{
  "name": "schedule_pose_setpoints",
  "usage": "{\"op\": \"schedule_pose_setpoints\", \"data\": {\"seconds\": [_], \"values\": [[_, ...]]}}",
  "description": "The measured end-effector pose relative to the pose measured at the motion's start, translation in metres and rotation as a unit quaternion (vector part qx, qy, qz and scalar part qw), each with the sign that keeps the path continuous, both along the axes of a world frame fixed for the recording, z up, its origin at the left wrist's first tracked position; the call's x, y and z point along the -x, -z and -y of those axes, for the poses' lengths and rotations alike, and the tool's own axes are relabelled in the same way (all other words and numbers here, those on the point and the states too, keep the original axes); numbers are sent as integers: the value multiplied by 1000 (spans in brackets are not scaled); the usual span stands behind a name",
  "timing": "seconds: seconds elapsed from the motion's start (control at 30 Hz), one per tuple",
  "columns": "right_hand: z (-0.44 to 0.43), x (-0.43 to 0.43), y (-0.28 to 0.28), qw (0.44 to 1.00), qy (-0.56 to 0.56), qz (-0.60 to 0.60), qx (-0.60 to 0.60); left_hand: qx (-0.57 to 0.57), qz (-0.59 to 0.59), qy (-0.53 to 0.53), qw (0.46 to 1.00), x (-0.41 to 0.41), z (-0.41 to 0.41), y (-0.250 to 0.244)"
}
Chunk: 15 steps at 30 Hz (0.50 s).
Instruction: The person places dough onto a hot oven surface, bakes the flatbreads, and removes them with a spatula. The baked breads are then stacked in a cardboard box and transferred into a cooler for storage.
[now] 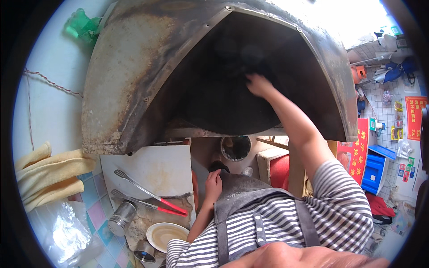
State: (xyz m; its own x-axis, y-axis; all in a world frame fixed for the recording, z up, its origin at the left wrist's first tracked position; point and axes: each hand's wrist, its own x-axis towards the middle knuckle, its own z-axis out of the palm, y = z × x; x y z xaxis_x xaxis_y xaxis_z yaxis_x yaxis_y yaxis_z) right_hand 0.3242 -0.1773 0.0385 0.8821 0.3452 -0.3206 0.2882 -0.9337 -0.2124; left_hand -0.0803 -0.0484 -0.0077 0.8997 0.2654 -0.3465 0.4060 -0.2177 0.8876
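Note:
My right hand (259, 85) reaches into the dark mouth of a large metal oven hood (130, 53). Its fingers look curled and the inside is too dark to tell whether they hold or touch anything. Below the hand, a round dark plate (231, 114) curves along the front of the opening. My left hand (213, 185) hangs low beside my grey apron (246, 182), with nothing visible in it. To its left, tongs with red handles (150, 197) lie across a stained white worktop (150, 160).
A metal shaker (122, 217), a cream-rimmed dish (167, 234) and a metal cup (144, 251) stand at lower left. Yellow cloth gloves (53, 171) and clear plastic bags (67, 231) lie at far left. A bucket (236, 147) stands below the oven; a blue crate (372, 172) sits at right.

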Motion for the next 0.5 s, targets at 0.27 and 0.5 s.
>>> {"op": "schedule_pose_setpoints", "data": {"seconds": [0.27,0.5], "values": [[129,201,-83,977,-2,-140,160,43,6,-16,999,-20,9,17],[-2,-1,-5,995,7,97,-23,11,36,45,998,-26,18,23]]}}
